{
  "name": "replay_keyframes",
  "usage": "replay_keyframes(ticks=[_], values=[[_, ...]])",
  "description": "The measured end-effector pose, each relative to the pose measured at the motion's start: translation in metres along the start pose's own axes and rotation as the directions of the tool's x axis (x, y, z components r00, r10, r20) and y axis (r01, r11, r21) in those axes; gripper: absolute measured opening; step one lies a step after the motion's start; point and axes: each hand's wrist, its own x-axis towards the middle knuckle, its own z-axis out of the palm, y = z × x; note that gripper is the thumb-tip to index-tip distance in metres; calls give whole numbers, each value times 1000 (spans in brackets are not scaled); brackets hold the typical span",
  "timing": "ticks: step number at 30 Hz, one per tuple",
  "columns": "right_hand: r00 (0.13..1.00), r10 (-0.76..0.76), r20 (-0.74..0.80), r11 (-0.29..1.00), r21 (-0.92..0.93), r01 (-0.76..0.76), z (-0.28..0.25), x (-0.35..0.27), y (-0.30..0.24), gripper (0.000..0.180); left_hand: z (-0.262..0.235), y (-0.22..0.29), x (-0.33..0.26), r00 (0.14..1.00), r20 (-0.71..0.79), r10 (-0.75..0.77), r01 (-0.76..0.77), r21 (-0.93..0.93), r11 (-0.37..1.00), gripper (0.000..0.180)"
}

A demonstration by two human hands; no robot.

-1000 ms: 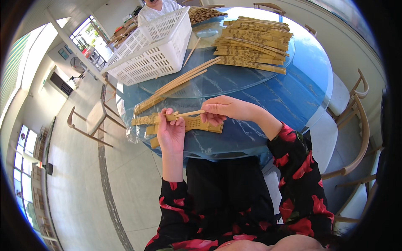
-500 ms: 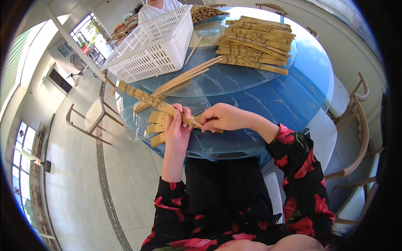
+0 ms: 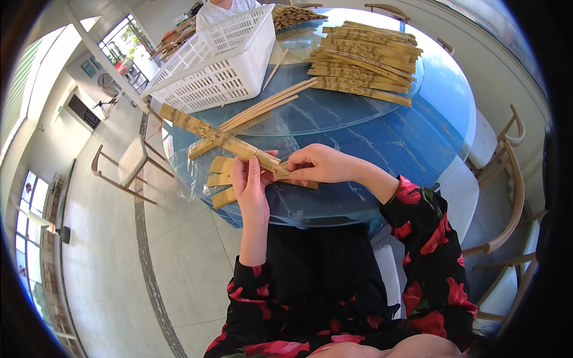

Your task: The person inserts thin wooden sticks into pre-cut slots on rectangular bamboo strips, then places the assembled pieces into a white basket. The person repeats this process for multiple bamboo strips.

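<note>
My left hand [image 3: 253, 182] is closed round a gold printed paper chopstick sleeve [image 3: 206, 132] that slants up to the left. Pale chopstick ends [image 3: 274, 160] poke out of its lower right end. Close by, my right hand [image 3: 310, 164] has its thumb and fingers pinched together, and what lies between the fingertips is hidden. Several more gold sleeves [image 3: 224, 197] lie fanned out on the table under both hands. Another sleeve [image 3: 202, 148] lies beneath the held one. Just beyond, several loose wooden chopsticks [image 3: 268, 107] rest side by side.
A white perforated plastic basket [image 3: 209, 86] stands at the far left of the blue marbled table [image 3: 382, 143]. A big pile of gold sleeves [image 3: 367, 62] lies on the glass turntable [image 3: 334, 124]. Opposite sits a person [image 3: 224, 12]. Wooden chairs [image 3: 510, 185] stand around.
My left hand has shifted slightly, and the held sleeve's lower end has risen away from my right fingertips. The chopstick ends now sit closer to the sleeve's mouth.
</note>
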Motion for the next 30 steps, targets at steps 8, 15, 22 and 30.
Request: replay_keyframes(ticks=[8,15,22,30], values=[[999,-17,-37,998,-65,15,0,-1,-7,15,-9,-3,3,997,40,-67,70,-90,993,9],[982,-156,-102,914,-393,104,8,-5,-9,21,-10,2,3,994,65,-92,102,-170,980,7],[936,-208,-285,921,-380,89,15,2,-3,25,-9,4,3,984,145,-106,127,-144,981,12],[955,-89,-284,940,-341,-14,14,0,-13,24,3,12,3,964,238,-119,150,-118,982,21]])
